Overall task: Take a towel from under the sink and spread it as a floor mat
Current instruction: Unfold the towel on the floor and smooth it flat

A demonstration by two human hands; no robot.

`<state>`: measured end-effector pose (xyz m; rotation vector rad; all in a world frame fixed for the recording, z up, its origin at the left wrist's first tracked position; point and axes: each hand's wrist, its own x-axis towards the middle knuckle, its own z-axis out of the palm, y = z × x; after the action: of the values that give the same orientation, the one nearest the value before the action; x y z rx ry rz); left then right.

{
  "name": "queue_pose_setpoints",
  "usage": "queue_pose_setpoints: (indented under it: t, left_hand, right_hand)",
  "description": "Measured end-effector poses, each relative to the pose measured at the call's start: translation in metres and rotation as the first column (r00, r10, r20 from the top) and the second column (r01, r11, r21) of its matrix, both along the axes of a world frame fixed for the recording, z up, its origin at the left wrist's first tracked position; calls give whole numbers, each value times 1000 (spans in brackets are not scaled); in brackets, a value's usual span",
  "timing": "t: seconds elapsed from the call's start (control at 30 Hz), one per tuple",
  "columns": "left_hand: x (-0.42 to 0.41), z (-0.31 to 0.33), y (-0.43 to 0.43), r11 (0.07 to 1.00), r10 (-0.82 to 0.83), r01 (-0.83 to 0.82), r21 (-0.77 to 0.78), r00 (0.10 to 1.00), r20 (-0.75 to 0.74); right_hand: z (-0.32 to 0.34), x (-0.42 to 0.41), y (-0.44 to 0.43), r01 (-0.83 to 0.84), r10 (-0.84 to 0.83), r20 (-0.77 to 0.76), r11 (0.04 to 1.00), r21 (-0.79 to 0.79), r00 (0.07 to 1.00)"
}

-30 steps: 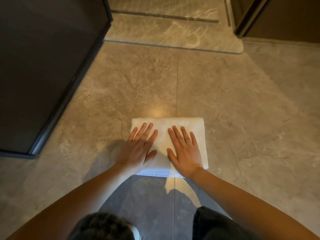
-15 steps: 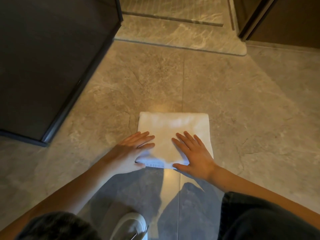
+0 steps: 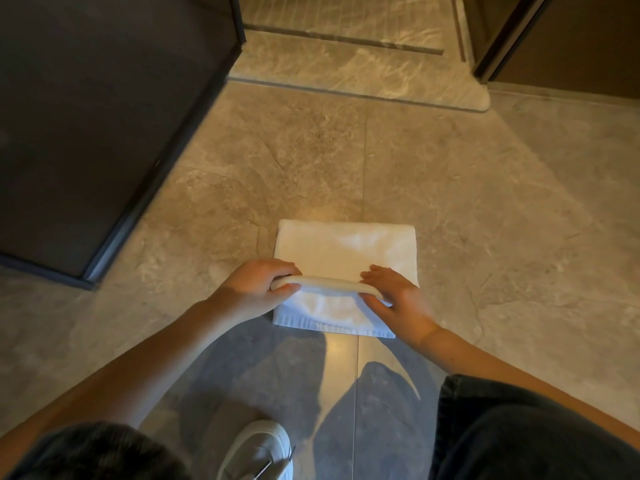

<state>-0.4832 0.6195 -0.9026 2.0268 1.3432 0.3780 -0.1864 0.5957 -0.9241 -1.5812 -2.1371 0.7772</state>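
Observation:
A white folded towel [image 3: 341, 247] lies on the grey stone floor [image 3: 485, 237] in front of me. Both hands hold its raised near fold, which forms a thick ridge across the towel. My left hand [image 3: 258, 289] pinches the ridge's left end between thumb and fingers. My right hand [image 3: 394, 299] pinches the right end the same way. Below the ridge a lower layer with a ribbed hem lies flat on the floor.
A dark cabinet [image 3: 97, 126] stands at the left, its corner close to my left arm. A marble step [image 3: 363, 74] and a dark door frame [image 3: 512, 39] lie beyond. My knees and a white shoe [image 3: 259, 452] are at the bottom edge.
Both hands lay flat on the towel, then slid back to its near edge. Now they have curled round the top layer and lifted it into a ridge.

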Motion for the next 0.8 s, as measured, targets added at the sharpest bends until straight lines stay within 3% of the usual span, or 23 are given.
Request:
queue_pose_setpoints:
  t: [0.23,0.4,0.47,0.63,0.8]
  left_hand:
    - [-8,-1,-7,964,-216,237,122,962,-166]
    - [-10,-4,-11,908,-253,309,283,942,-219]
    - [-8,-6,-10,887,-237,286,361,956,-176]
    - [-5,-4,-4,973,-122,122,193,992,-14]
    - [-1,1,1,999,21,-20,-28,998,55]
  right_hand:
    - [1,0,1,9,-8,2,998,-55,1000]
    - [-2,-2,-3,25,-26,-40,999,-27,999]
    - [-4,-1,-6,-22,22,-10,1000,14,1000]
    - [-6,1,-13,-273,253,312,962,22,916]
    - [7,6,-3,-119,110,107,990,80,988]
